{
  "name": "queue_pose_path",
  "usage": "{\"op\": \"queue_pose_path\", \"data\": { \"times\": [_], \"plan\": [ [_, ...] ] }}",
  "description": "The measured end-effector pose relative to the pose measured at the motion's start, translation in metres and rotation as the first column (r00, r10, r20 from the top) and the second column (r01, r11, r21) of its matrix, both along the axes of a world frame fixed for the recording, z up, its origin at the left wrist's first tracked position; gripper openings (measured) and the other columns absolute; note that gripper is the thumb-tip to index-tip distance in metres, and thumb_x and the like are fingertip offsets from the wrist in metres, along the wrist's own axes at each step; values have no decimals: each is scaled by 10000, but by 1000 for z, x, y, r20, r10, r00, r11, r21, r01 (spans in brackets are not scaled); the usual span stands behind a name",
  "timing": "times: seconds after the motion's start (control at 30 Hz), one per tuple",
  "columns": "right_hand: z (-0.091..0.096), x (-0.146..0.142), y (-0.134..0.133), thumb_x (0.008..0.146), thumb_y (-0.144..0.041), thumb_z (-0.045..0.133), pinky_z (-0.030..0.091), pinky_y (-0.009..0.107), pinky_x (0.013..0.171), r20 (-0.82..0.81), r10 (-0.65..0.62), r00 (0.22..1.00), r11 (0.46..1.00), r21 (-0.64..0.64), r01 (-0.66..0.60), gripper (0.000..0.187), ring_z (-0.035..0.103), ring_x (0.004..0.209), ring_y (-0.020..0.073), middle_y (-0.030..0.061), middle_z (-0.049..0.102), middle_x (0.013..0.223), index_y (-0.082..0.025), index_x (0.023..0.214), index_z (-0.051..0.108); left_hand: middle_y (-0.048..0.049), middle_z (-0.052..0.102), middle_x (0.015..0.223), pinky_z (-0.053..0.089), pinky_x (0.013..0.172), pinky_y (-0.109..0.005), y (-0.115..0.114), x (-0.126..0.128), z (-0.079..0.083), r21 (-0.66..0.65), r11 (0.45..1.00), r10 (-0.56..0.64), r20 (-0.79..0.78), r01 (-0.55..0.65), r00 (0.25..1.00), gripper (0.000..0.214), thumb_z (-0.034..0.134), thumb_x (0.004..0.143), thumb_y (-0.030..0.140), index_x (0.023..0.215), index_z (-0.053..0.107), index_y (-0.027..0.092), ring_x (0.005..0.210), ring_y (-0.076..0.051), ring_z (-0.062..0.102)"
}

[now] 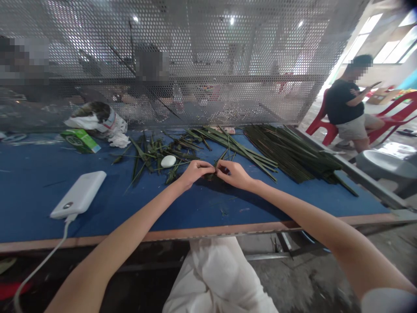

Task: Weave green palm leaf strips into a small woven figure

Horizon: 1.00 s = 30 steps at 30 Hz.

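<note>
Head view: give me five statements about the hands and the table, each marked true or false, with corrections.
1. The left hand and right hand meet at a small leaf piece. True.
2. A white power bank lies right of both hands. False: the white power bank lies to their left, with a cable plugged in.
3. A white oval object lies left of the hands, among leaf scraps. True.
4. A green carton stands at the table's right end. False: the green carton is on the left.
5. Long green strips lie piled right of the hands. True.
</note>
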State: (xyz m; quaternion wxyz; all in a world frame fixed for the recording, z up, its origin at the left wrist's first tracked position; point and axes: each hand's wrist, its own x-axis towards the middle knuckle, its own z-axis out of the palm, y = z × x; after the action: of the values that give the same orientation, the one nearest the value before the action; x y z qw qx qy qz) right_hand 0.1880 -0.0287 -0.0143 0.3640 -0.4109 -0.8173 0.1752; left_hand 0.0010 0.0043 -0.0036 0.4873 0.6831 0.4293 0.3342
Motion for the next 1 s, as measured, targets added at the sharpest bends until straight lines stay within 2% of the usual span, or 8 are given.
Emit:
{"op": "queue_pose_path", "data": {
  "times": [0.13,0.37,0.53,0.73,0.87,1.0],
  "plan": [
    [0,0,0,851,-265,486,323,230,584,-39,13,999,998,-56,-15,118,454,602,117,-10,539,672,-183,787,542,-24,649,626,399,520,-219,0,0,-1,-18,1000,0,20,0,1000,188,707,636,349,667,730,165,567,-119,553],
    [0,0,1,852,-268,483,330,230,599,-51,31,998,998,-55,-34,123,456,612,114,-10,541,691,-178,795,545,-25,654,633,425,527,-216,1,-2,-2,-11,1000,-14,16,14,1000,185,696,657,342,676,732,162,572,-119,562],
    [-3,1,4,865,-269,480,331,224,600,-73,32,997,999,-38,-35,129,457,616,109,-15,531,690,-176,794,534,-24,663,695,508,605,-235,1,-1,0,-94,995,-38,90,46,995,204,728,658,350,724,731,157,649,-132,598],
    [-7,1,6,881,-277,468,331,219,589,-103,3,995,1000,-31,-6,147,460,607,106,-9,541,699,-174,799,534,-18,646,739,557,640,-270,1,1,3,-154,986,-37,164,63,986,275,804,589,348,766,723,154,732,-154,608],
    [-9,1,6,892,-286,473,324,215,584,-80,-8,997,999,-32,6,157,460,598,104,-9,557,700,-174,809,546,-23,659,743,553,645,-257,2,0,2,-150,987,-43,140,64,989,242,792,607,321,767,724,153,726,-146,612],
    [-9,4,5,899,-272,485,314,218,595,15,-34,999,999,35,33,148,464,597,106,-4,573,702,-176,820,566,-35,676,752,550,642,-254,2,1,1,-132,989,-53,101,66,994,202,767,636,302,767,728,153,737,-154,621]
  ]
}}
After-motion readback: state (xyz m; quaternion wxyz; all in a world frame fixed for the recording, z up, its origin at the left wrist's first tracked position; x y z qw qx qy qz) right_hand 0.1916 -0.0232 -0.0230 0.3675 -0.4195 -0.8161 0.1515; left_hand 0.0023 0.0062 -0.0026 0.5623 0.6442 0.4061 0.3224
